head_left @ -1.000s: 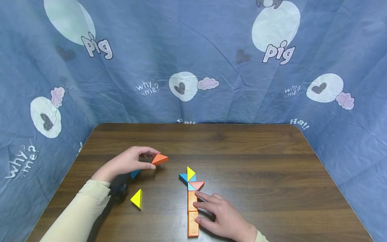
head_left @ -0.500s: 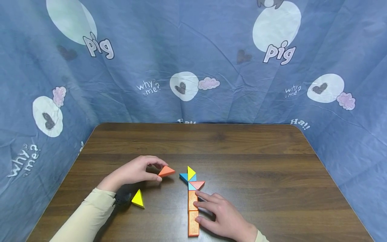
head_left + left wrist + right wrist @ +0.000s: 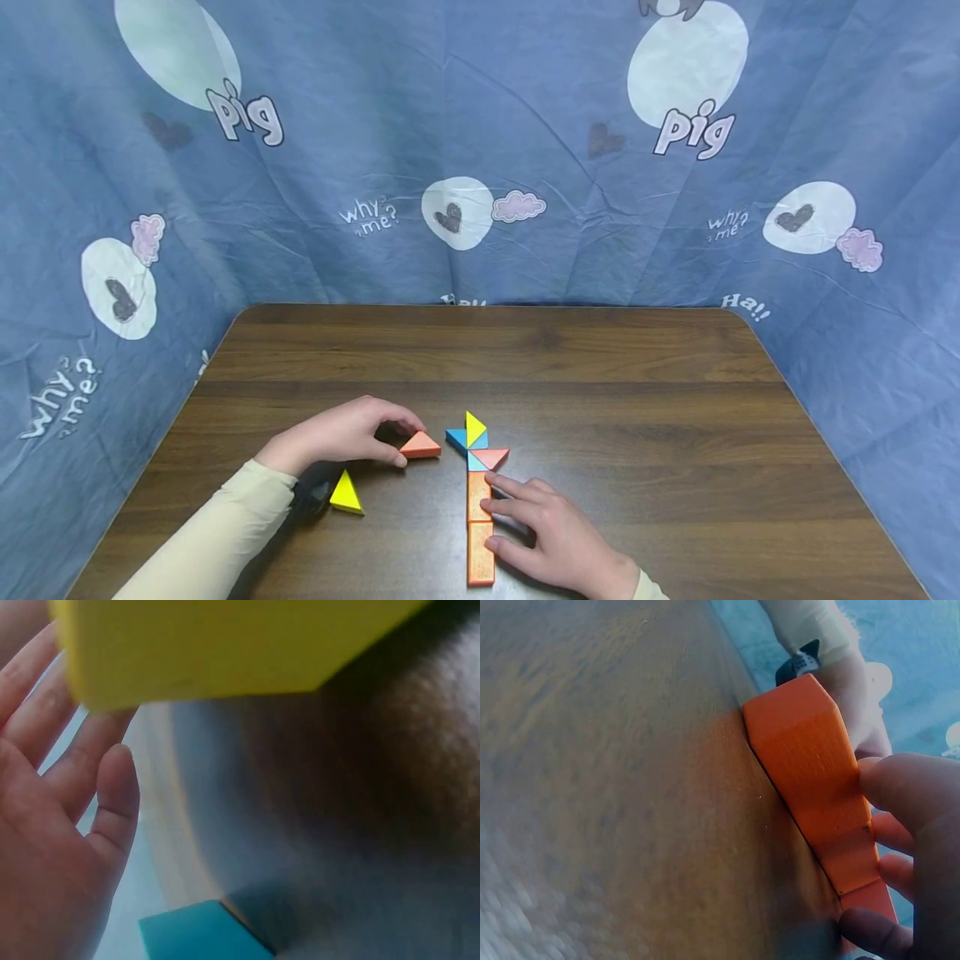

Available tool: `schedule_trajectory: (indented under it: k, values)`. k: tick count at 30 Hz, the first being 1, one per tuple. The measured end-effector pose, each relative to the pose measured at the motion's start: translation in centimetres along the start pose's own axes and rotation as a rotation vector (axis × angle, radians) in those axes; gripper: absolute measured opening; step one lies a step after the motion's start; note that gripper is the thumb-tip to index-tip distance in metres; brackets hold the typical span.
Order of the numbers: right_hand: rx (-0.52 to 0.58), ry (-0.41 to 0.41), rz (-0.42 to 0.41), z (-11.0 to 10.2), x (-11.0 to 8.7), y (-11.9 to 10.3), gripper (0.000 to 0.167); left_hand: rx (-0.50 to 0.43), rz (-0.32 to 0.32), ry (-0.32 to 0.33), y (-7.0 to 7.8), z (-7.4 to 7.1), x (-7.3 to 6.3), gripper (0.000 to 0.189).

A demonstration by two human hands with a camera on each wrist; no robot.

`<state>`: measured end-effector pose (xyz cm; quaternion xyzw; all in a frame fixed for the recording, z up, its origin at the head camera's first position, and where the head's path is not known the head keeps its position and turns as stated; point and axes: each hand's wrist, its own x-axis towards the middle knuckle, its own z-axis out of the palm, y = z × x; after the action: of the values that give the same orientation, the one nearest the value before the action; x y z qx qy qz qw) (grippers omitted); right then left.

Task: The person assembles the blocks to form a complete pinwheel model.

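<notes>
My left hand (image 3: pixel 352 429) pinches an orange triangular block (image 3: pixel 422 447) between thumb and fingers, left of a row of blocks. My right hand (image 3: pixel 555 533) rests its fingertips along the right side of two orange rectangular blocks, an upper one (image 3: pixel 479 497) and a lower one (image 3: pixel 481 553), laid end to end. Above them sit a light blue triangle (image 3: pixel 476 462), a pink triangle (image 3: pixel 491 457), a darker blue triangle (image 3: pixel 457 440) and a yellow triangle (image 3: pixel 474 429). In the left wrist view the pinched block is out of sight.
A loose yellow triangular block (image 3: pixel 347 493) lies on the brown table (image 3: pixel 637 400) below my left wrist. A blue-green block (image 3: pixel 202 934) shows in the left wrist view; the left arm hides it from the head view. A blue printed cloth (image 3: pixel 562 125) hangs behind the table.
My left hand has moved right and nearer to me with the orange triangular block, bringing it close to the row. The loose yellow block has shifted slightly right and turned. My right hand stays put.
</notes>
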<state>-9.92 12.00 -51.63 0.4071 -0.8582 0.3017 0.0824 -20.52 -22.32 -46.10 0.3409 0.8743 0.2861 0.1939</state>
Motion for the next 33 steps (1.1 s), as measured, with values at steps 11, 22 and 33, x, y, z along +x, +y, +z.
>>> schedule_trajectory:
  k: [11,22,33]
  values:
    - [0.01,-0.003,0.004,-0.07,0.0,-0.05,0.037,0.058,0.04,-0.025,0.23,0.41,0.44,0.042]
    - [0.006,0.006,-0.019,-0.03,0.02,0.07,0.037,0.045,0.042,-0.028,0.0,0.7,0.59,0.043]
    - [0.001,-0.006,0.003,-0.14,0.05,-0.03,0.037,0.034,0.068,-0.015,0.01,0.94,0.89,0.043]
